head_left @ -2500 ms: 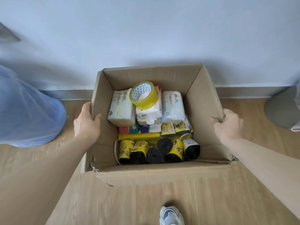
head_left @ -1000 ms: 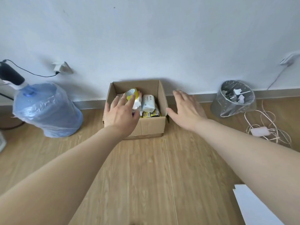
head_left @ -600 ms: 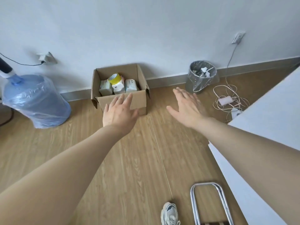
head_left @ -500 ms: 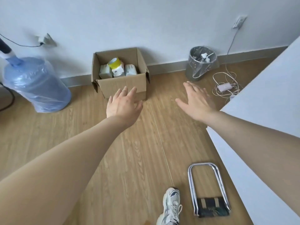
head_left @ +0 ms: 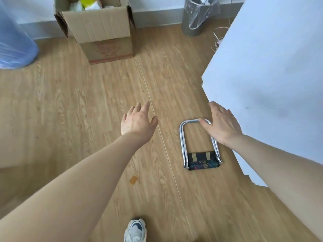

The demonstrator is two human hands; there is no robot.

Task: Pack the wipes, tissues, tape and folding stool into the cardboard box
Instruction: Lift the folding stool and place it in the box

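The folding stool (head_left: 199,147) lies flat on the wooden floor, a chrome U-shaped frame with dark patterned fabric at its near end. My right hand (head_left: 221,124) hovers open over the frame's far right corner, fingers spread, covering part of the tube. My left hand (head_left: 138,120) is open in the air to the left of the stool, holding nothing. The cardboard box (head_left: 99,30) stands open by the wall at the top left. Yellow tape (head_left: 87,0) and white packs (head_left: 95,6) show just above its rim.
A white tabletop (head_left: 272,70) fills the right side, its edge close to the stool. A blue water jug (head_left: 12,42) stands at far left. A lined waste bin (head_left: 197,16) and cables (head_left: 218,39) sit by the wall. My shoe (head_left: 135,230) is at the bottom.
Both hands have let go of the box and come back away from it. The view dropped toward the floor, and my right hand now reaches over the stool's frame.
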